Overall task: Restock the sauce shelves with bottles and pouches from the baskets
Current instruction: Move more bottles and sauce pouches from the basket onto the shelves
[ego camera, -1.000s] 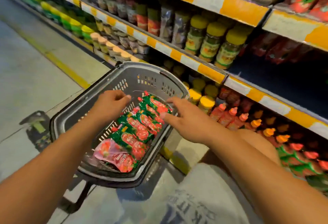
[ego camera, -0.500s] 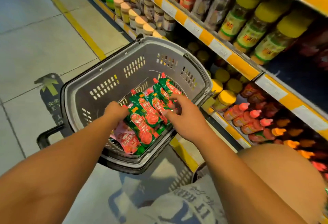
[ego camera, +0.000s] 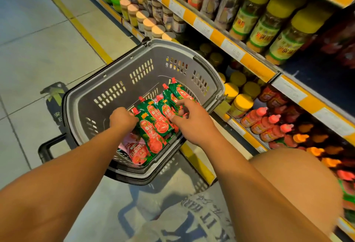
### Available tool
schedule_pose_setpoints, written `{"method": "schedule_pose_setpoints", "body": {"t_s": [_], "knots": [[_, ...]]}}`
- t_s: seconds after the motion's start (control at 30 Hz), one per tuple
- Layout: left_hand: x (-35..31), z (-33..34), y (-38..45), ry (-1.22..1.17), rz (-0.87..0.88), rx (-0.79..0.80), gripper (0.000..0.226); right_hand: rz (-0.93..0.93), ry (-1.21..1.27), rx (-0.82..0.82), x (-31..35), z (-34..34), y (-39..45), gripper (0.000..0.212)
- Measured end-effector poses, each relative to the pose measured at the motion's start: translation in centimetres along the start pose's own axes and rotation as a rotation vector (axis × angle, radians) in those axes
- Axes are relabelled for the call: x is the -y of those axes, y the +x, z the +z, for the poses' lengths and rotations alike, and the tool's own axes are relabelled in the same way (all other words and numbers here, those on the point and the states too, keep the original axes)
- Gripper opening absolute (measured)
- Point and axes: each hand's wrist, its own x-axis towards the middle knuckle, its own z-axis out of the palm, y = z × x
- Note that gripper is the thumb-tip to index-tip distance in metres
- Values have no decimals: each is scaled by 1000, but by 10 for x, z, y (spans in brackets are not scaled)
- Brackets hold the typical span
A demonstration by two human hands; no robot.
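Observation:
A grey plastic basket [ego camera: 123, 72] stands on the floor beside the shelves. Inside lie several green-and-red tomato sauce pouches [ego camera: 153, 124] with red caps, and a pink pouch [ego camera: 134, 150] at the near end. Both hands are down in the basket. My left hand [ego camera: 122, 118] is curled at the left edge of the pouch stack, its fingers hidden behind it. My right hand [ego camera: 189, 120] has its fingers curled over the right side of the green pouches, pinching them.
The sauce shelves [ego camera: 247, 58] run along the right, with yellow-lidded jars [ego camera: 269, 24] above and red squeeze bottles [ego camera: 267, 124] on the low shelf. My bare knee [ego camera: 295, 188] is at lower right. Tiled floor with a yellow line [ego camera: 84, 30] lies to the left.
Both hands have reached deeper into the basket and closed in on the green pouches from either side. The view has tilted down and nearer to the basket.

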Motion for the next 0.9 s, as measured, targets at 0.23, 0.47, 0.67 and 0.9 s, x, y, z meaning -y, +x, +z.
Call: {"method": "schedule_pose_setpoints", "body": {"t_s": [0.23,0.47,0.67,0.9], "knots": [[-15,-2,-22,-289,130,25,26,0,17,-7,0,-1,0,39],[-32,-34,-68,-379,357,176,12,43,64,-4,-1,-4,-2,44],[-81,-93,-103,-705,510,264,14,35,131,42,6,-6,-9,75],[-119,-120,-119,-915,552,279,14,-16,300,43,13,-17,-10,53]]}}
